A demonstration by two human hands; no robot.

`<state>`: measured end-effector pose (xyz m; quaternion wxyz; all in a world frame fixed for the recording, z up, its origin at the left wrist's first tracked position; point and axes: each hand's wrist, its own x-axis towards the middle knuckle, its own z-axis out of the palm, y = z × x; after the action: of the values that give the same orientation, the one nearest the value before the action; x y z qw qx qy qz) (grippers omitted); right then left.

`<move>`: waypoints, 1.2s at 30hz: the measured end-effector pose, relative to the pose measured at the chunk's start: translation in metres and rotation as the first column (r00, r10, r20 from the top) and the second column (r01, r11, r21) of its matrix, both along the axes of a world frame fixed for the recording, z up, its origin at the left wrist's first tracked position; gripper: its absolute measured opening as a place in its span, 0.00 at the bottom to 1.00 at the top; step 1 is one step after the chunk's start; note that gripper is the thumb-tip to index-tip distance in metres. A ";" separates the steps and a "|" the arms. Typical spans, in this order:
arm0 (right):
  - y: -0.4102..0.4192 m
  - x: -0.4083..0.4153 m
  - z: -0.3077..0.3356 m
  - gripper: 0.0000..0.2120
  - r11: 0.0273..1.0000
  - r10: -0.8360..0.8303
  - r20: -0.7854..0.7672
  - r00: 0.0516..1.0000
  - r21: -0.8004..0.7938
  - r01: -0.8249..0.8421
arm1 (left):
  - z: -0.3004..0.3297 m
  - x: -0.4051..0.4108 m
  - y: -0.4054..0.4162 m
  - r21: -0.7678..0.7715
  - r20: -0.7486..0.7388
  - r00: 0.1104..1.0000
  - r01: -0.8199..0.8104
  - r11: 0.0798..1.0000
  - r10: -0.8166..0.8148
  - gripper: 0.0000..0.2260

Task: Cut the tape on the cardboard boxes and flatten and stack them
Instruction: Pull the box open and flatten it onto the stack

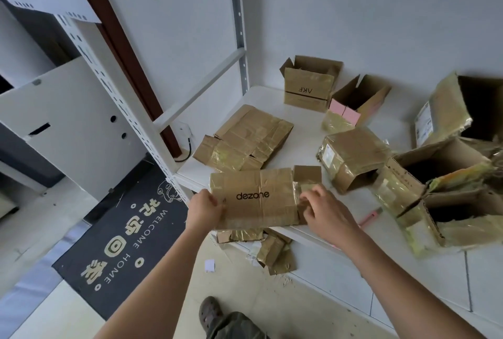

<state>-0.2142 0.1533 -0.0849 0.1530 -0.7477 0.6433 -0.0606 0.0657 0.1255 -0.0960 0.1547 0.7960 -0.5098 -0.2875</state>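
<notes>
A flattened cardboard box printed "dezone" [255, 197] lies over the near edge of the white shelf [304, 131]. My left hand [205, 209] grips its left edge. My right hand [325, 208] pinches its taped right flap. Behind it rests a stack of flattened boxes [245, 138]. A pink box cutter [370, 216] lies on the shelf just right of my right hand, held by neither hand. Upright taped boxes stand further back and right: an "AKF" box [309, 88], a box with pink labels [351, 107] and a closed taped box [351, 157].
Several open torn boxes [446, 194] crowd the shelf's right side. Cardboard scraps [266, 247] sit below the shelf edge. A white perforated rack post [130, 118] rises at left. A black welcome mat [122, 238] covers the floor. My shoe [209, 311] is below.
</notes>
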 end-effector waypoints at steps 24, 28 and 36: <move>-0.005 0.060 -0.015 0.20 0.828 -0.345 0.304 0.888 -0.348 0.440 | 0.049 0.010 -0.034 0.104 -0.814 0.515 -0.323 0.941 0.267 0.13; -0.016 0.085 0.005 0.29 0.804 -0.358 0.559 0.748 -0.222 0.551 | 0.051 0.008 -0.048 0.165 -0.892 0.324 -0.415 0.895 0.315 0.14; -0.096 0.113 0.024 0.38 0.860 -0.362 0.755 0.547 0.044 0.508 | 0.038 -0.015 -0.082 0.296 -0.875 0.239 -0.421 0.857 0.420 0.08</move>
<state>-0.1012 0.0572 -0.0610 0.3126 -0.4833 0.6812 -0.4524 0.0509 0.0431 -0.0580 0.4822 0.6028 -0.1028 -0.6274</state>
